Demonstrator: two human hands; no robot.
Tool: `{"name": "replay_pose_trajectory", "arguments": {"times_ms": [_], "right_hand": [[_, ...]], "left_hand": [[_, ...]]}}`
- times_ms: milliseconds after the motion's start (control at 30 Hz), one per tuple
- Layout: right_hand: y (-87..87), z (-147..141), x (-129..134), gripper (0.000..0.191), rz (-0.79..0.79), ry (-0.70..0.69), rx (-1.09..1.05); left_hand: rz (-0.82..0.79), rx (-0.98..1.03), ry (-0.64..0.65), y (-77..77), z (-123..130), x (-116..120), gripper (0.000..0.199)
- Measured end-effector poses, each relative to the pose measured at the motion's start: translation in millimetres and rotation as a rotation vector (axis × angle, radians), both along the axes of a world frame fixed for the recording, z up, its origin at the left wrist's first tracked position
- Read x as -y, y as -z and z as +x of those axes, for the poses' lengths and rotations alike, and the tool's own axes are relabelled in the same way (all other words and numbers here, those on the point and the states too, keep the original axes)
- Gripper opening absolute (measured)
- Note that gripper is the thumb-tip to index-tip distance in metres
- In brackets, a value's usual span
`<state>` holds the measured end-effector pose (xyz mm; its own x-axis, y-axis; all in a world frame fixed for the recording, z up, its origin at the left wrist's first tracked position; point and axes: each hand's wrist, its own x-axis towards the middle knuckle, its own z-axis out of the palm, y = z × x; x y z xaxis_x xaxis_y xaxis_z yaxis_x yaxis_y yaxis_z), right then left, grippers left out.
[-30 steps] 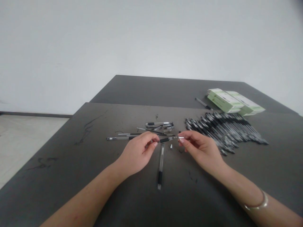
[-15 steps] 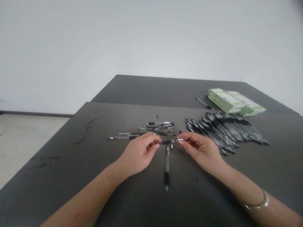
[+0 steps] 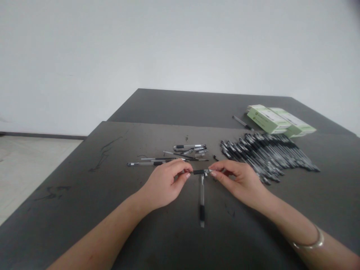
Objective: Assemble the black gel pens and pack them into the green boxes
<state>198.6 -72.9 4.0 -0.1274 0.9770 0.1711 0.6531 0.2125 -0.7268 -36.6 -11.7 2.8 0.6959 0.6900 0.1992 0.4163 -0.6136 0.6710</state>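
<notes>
A gel pen (image 3: 198, 172) with a black grip lies level between my hands. The fingers of my left hand (image 3: 165, 183) are closed on its left end, which they mostly hide. At its right end, the thumb and forefinger of my right hand (image 3: 239, 182) pinch the clear tip part, whose exact shape is too small to tell. Just below the held pen, another pen (image 3: 202, 198) rests on the table, pointing toward me. Behind my left hand lie a capped pen (image 3: 143, 164), thin refills (image 3: 168, 159) and several clear pen pieces (image 3: 194, 150).
To the right, a wide heap of black-gripped pens (image 3: 267, 155) covers the dark table (image 3: 84, 210). Two green-and-white boxes (image 3: 270, 122) stand behind it, with a single pen (image 3: 242, 122) beside them. Ink marks (image 3: 104, 153) streak the tabletop at left.
My right hand has moved slightly left and down, and the gap at the held pen's tip has narrowed. The pen lying below has shifted a little to the right.
</notes>
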Motion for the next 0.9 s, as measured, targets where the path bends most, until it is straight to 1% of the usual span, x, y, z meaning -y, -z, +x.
{"name": "replay_pose_trajectory", "arguments": {"times_ms": [133, 300, 433, 533, 600, 700, 800, 900], "right_hand": [[2.1, 0.2, 0.8, 0.016, -0.007, -0.008, 0.009], [1.1, -3.5, 0.8, 0.017, 0.016, -0.07, 0.05], [0.3, -6.7, 0.3, 0.027, 0.001, -0.101, 0.096], [-0.6, -6.5, 0.6, 0.034, -0.026, -0.106, 0.088], [-0.9, -5.4, 1.3, 0.029, -0.05, -0.111, 0.047], [0.4, -3.6, 2.5, 0.014, -0.053, -0.081, -0.025], [2.6, -3.0, 2.6, 0.01, -0.007, -0.055, -0.036], [3.6, -4.1, 1.4, 0.015, 0.005, -0.063, 0.016]], "left_hand": [[0.003, 0.009, 0.009, 0.4, 1.2, -0.2, 0.017], [0.003, 0.022, 0.016, 1.6, 3.0, 0.7, 0.018], [0.003, 0.028, 0.019, 2.4, 3.0, 1.0, 0.018], [0.008, 0.031, 0.019, 3.0, 2.4, 0.8, 0.017], [0.012, 0.03, 0.016, 3.3, 2.0, 0.5, 0.017], [0.016, 0.029, 0.004, 3.2, 1.8, 0.0, 0.018], [0.013, 0.02, 0.001, 2.7, 2.3, 0.0, 0.018], [0.015, 0.009, 0.004, 2.5, 3.1, 0.7, 0.017]]}}
